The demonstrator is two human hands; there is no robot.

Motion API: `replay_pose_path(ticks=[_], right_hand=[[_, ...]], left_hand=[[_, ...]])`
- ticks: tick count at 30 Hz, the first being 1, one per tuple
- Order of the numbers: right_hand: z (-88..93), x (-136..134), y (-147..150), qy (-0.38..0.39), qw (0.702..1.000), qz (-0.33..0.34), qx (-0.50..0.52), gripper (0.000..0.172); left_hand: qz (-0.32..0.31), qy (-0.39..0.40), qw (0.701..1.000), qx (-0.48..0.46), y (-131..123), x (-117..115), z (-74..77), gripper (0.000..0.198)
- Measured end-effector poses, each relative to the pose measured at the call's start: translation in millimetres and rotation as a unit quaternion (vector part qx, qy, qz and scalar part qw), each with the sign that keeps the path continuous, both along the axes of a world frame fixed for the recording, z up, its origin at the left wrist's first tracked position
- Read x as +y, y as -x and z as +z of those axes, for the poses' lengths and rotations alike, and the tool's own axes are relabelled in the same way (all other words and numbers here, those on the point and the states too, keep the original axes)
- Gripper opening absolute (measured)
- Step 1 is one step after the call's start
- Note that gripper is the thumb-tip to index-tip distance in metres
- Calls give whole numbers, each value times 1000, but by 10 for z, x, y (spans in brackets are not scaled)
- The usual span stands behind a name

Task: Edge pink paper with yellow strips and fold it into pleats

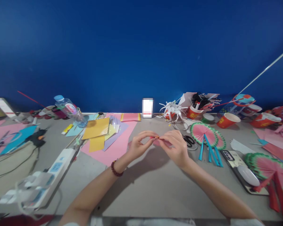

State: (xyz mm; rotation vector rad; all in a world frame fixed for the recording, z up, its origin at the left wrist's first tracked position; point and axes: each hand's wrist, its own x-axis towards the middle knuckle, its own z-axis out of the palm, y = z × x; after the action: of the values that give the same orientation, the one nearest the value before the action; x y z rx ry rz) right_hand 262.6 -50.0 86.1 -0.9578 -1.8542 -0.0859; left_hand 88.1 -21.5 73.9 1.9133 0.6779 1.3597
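Observation:
Above the middle of the grey table, my left hand (140,145) and my right hand (175,147) meet at the fingertips. Both pinch a small folded piece of pink-red paper (156,138), with an orange-yellow bit at its top edge. Most of the paper is hidden by the fingers, so its full shape cannot be made out. Close to my right hand lie black-handled scissors (190,142). Beyond them rests a pink and green pleated paper fan (204,134) with blue paper strips. Pink paper sheets (119,153) lie to the left of my left hand.
On the left are a white power strip (52,175), a tilted plastic bottle (72,110) and yellow paper in a clear sleeve (96,128). A phone (147,108) stands against the blue wall. Red paper cups (227,120), another phone (230,158) and a white mouse (248,175) occupy the right.

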Motion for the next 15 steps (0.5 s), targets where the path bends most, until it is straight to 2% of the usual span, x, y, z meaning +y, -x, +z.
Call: replay_pose_path(ticks=[4,15], right_hand=[[7,-7,9,-8,1000,11,10,6],[23,-23,23,29,998,41,47,8]], left_hand=[[-31,19,999,-4,21,20,21,13],[-22,31,999,-13,35,26,17,13]])
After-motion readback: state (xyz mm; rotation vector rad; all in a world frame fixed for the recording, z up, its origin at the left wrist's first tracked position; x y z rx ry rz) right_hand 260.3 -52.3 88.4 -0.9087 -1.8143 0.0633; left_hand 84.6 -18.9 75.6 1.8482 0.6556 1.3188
